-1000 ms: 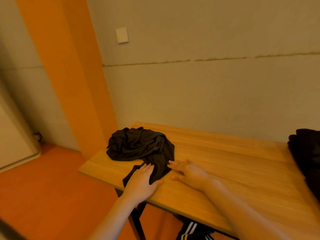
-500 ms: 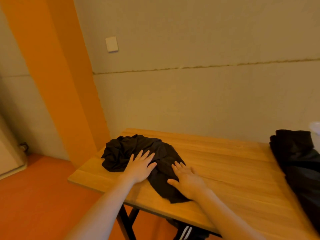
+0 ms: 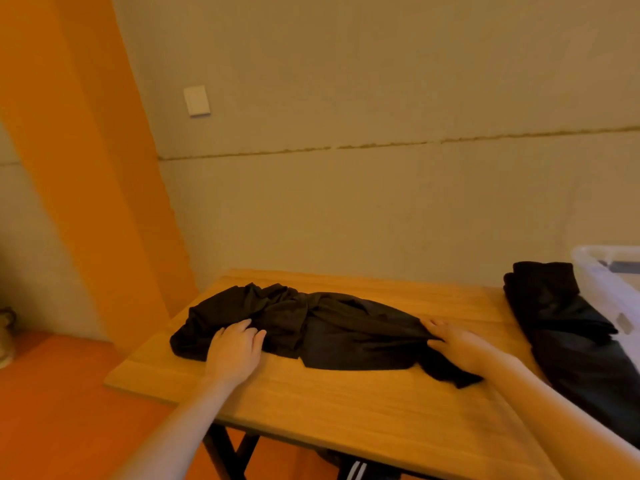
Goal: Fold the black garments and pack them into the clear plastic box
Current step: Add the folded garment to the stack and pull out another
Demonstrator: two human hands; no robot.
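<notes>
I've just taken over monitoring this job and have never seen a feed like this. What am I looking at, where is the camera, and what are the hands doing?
No machine here: a person works with bare hands, and the single picture comes from a camera worn on their head, looking forward and down. On the wooden table lies a crumpled black garment. The left hand rests on its left end, fingers bent into the cloth; the right hand lies with straight fingers on its right end. Neither lifts anything. At the right edge a second black garment lies beside the clear plastic box, which is only partly in view.
</notes>
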